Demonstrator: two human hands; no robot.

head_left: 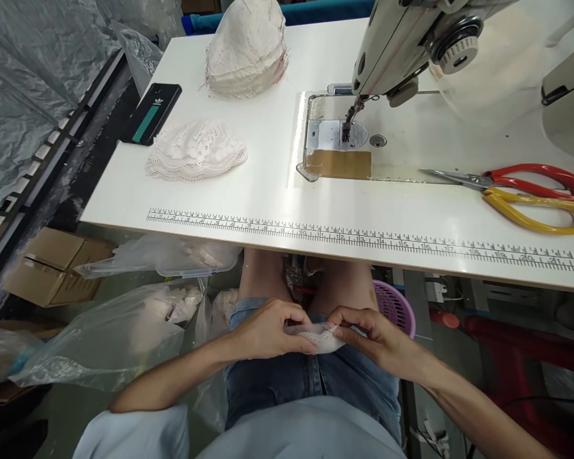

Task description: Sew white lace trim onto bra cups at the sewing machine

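Over my lap, below the table edge, both hands pinch a small white lace piece (pixel 318 338). My left hand (pixel 268 328) has its fingers curled onto the piece's left end. My right hand (pixel 370 335) grips the right end with thumb and fingers closed. On the white sewing table (pixel 268 185) lie a flat pile of white lace pieces (pixel 196 151) and a taller stack of cream fabric cups (pixel 246 51). The sewing machine (pixel 411 44) stands at the back right, its needle (pixel 348 124) over the metal plate.
Red-and-yellow scissors (pixel 521 188) lie at the table's right. A black phone (pixel 153 113) rests near the left edge. A printed ruler (pixel 363 237) runs along the front edge. Plastic bags of lace (pixel 124 331), cardboard boxes (pixel 52 264) and a purple basket (pixel 395 306) sit on the floor.
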